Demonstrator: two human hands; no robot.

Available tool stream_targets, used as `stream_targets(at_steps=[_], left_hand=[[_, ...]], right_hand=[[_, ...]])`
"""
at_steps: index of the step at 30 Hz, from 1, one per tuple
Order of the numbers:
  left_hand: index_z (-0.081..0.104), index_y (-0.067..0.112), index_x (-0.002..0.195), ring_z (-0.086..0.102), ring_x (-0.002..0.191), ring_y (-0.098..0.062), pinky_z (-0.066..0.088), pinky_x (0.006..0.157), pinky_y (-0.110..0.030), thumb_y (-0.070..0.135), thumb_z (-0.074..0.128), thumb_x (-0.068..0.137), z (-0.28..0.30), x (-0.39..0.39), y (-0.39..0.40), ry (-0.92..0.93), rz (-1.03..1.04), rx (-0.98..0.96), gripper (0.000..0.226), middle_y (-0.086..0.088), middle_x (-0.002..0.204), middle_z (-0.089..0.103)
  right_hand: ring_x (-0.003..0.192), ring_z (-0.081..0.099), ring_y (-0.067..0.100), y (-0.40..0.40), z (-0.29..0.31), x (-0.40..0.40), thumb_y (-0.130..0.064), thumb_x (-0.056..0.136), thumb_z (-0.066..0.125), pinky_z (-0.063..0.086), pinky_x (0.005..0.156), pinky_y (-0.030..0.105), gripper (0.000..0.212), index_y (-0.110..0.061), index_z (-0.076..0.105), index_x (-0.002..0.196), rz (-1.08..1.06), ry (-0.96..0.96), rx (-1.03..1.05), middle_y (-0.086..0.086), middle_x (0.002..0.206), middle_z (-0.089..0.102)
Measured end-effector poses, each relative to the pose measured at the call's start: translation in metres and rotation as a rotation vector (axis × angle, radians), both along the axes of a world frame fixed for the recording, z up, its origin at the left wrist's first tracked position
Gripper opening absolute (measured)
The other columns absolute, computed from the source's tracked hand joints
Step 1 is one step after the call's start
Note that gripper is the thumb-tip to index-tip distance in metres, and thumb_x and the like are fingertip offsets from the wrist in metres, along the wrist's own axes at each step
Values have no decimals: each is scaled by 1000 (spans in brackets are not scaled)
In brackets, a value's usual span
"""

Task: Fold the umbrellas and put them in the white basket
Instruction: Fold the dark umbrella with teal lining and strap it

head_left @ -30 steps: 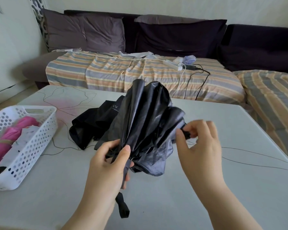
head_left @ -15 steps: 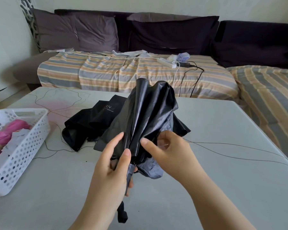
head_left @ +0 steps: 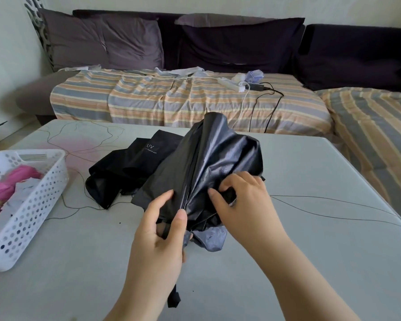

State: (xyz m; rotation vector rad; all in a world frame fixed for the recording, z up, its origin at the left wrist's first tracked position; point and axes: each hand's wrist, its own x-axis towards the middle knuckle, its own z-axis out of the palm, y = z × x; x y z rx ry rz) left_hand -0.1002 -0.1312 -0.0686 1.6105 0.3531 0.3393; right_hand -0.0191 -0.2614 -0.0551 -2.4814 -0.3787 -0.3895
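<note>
Bare table [head_left: 310, 251] lies right of your fingers; the basket [head_left: 33, 205] sits well left. Your left hand [head_left: 162, 239] grips the umbrella [head_left: 208, 167] base, and your right hand [head_left: 243, 205] pinches its folds.

so the basket [head_left: 30, 205] sits at the table's [head_left: 310, 251] left edge, one umbrella [head_left: 206, 172] mid-table, another [head_left: 7, 188] in the basket, sofa [head_left: 195, 98] behind.
</note>
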Motion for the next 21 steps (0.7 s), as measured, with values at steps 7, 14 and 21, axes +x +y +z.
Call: stream_targets(at_steps=[7,14,21], left_hand=[[52,57,98,56,45,-21,43,49,-36,36,55,89,-2,1,4,14,0,67,23,-15,68,64],[50,56,101,56,54,-28,45,54,-39,42,57,80,-6,-2,5,2,-30,207,26,-11,59,58],[45,58,107,53,51,-22,49,58,-40,44,59,82,-12,-1,13,-6,-63,348,32,-1,53,50]], right_hand=[[99,47,9,5,16,-6,-42,84,65,35,97,30,40,-27,53,119,79,142,58,-14,83,60],[64,67,10,-2,23,1,-37,97,49,48,58,26,81,-35,-12,149,-146,317,496,-5,69,67],[80,66,17,-44,18,26,-33,88,64,54,78,30,13,-20,63,90,-150,227,519,-7,81,64]])
